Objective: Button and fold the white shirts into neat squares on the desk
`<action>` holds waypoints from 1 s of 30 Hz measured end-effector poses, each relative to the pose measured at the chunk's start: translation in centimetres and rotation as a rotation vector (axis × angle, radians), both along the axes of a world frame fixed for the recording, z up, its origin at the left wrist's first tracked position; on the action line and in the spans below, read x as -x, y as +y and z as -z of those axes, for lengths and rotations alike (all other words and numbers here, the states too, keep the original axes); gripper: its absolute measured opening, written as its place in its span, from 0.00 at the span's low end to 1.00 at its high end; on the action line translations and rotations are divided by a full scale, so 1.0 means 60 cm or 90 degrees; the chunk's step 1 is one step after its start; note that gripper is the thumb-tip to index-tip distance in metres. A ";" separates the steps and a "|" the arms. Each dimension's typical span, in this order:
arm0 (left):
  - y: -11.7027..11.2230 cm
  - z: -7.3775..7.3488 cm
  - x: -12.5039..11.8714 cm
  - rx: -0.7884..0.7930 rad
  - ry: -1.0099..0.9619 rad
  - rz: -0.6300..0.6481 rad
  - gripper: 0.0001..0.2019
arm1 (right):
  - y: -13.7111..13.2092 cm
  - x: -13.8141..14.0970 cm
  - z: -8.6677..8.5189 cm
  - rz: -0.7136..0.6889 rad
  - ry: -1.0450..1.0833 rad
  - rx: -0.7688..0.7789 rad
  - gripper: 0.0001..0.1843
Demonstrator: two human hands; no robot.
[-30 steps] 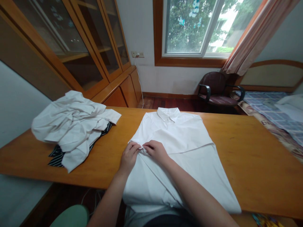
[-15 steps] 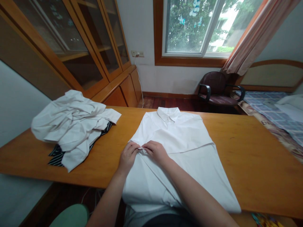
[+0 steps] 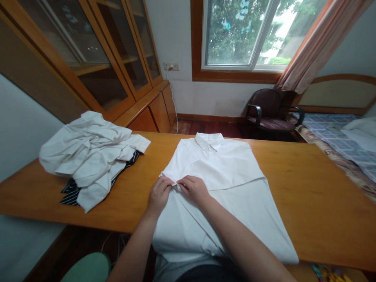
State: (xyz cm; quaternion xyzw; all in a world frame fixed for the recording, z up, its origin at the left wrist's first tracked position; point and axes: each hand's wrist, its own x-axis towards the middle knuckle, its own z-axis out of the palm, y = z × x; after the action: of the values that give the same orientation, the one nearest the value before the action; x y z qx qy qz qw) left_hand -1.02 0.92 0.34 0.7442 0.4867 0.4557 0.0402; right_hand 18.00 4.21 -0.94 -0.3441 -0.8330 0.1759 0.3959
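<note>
Left hand (image 3: 159, 194) and right hand (image 3: 194, 188), fingers curled shut, pinch a fold of the white collared shirt (image 3: 226, 168) between them. The shirt lies flat beneath both hands on the wooden table (image 3: 308, 184). A crumpled clothes pile (image 3: 88, 154) lies left of the left hand.

A long wooden table (image 3: 311, 184) in a wood-trimmed bedroom

At the left of the frame a crumpled heap of white clothes (image 3: 88, 147) lies on the table, with a dark striped garment (image 3: 69, 194) poking out from under its near edge. A glass-doored wooden cabinet (image 3: 96, 66) fills the upper left. A window (image 3: 235, 33) at top centre shows green trees, and a pink curtain (image 3: 311, 51) hangs to its right. A wall socket (image 3: 171, 67) sits left of the window, with a white cable (image 3: 173, 100) hanging down from it. A dark armchair (image 3: 272, 113) stands at centre right, beside a bed (image 3: 340, 139) with a checked cover. A green seat (image 3: 88, 269) shows at the bottom left.
</note>
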 end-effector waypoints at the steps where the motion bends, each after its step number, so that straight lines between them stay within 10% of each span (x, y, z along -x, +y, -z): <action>1: 0.000 0.000 -0.001 -0.001 0.004 -0.002 0.08 | 0.000 0.000 0.000 0.000 0.002 0.002 0.11; 30: -0.002 -0.004 -0.005 -0.056 0.008 -0.032 0.04 | -0.008 0.000 -0.022 0.035 0.024 0.024 0.12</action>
State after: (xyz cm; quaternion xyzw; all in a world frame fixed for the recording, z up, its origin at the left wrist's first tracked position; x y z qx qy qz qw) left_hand -0.69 0.82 0.58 0.7354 0.4854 0.4729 -0.0068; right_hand 17.97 3.71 0.40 -0.3710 -0.8122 0.1872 0.4094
